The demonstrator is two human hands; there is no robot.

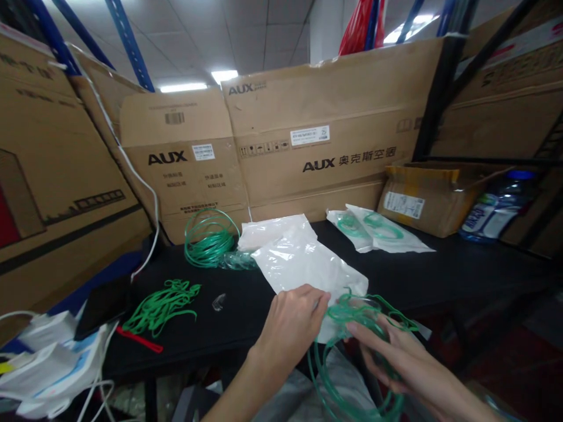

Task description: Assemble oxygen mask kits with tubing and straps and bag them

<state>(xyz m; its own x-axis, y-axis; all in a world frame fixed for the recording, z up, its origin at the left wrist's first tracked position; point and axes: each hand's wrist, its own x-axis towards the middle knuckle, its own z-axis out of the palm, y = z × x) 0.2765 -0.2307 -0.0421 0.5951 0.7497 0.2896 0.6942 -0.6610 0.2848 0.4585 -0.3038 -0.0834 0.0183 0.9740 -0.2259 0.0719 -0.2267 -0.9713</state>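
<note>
My right hand point(396, 346) is wrapped around a coil of clear green tubing point(336, 375), which hangs below the table's front edge. A thin green cord point(391, 308) lies across the top of the coil. My left hand point(295, 319) is closed at the near edge of a glossy white plastic bag point(308, 264), its fingertips beside the coil; they seem to pinch the bag, though the grip is partly hidden. Behind that bag lies another white bag point(275, 230). To the left sit a larger bundle of green tubing point(213, 246) and a pile of green cords point(162, 305).
Two white bags with green coils point(380, 228) lie at the back right, near an open cardboard box point(417, 196) and a blue-capped bottle point(497, 205). A phone point(103, 305), a red tool point(139, 339) and white power strips point(57, 375) are left. Cardboard panels point(316, 129) wall the back.
</note>
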